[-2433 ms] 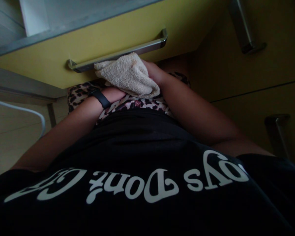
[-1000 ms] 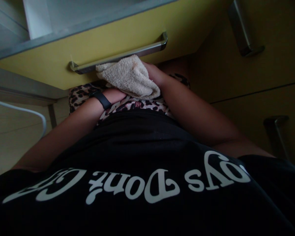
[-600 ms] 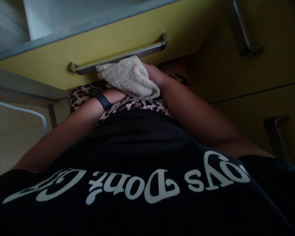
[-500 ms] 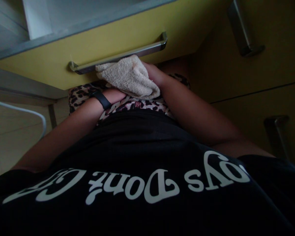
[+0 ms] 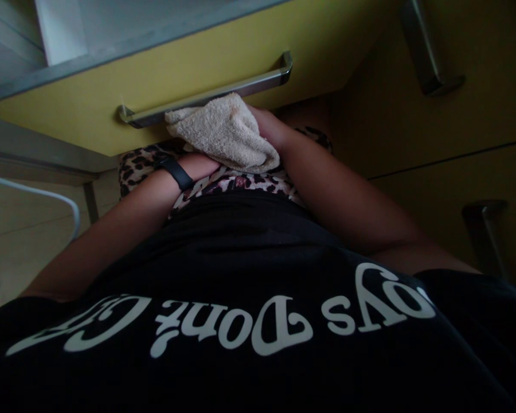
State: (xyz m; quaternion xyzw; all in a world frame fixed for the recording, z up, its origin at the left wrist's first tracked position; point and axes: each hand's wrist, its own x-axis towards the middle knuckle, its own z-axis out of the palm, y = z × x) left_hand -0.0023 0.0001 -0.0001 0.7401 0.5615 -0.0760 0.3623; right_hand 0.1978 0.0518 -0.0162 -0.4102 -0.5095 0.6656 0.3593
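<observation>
A beige towel (image 5: 226, 132) is bunched between both my hands, close to my waist. My left hand (image 5: 202, 164), with a black band at the wrist, lies under the towel and its fingers are hidden by the cloth. My right hand (image 5: 270, 127) is wrapped around the towel's right side. The towel's top edge sits just below the metal handle (image 5: 206, 94) of a yellow drawer front (image 5: 112, 92).
A grey countertop edge (image 5: 124, 49) runs above the drawer. More yellow cabinet fronts with metal handles (image 5: 425, 57) stand at the right. A thin white curved bar (image 5: 47, 198) crosses the pale floor at the left. My black shirt fills the lower view.
Nothing has visibly moved apart from a slight sway of the view; both hands stay on the towel in the same place.
</observation>
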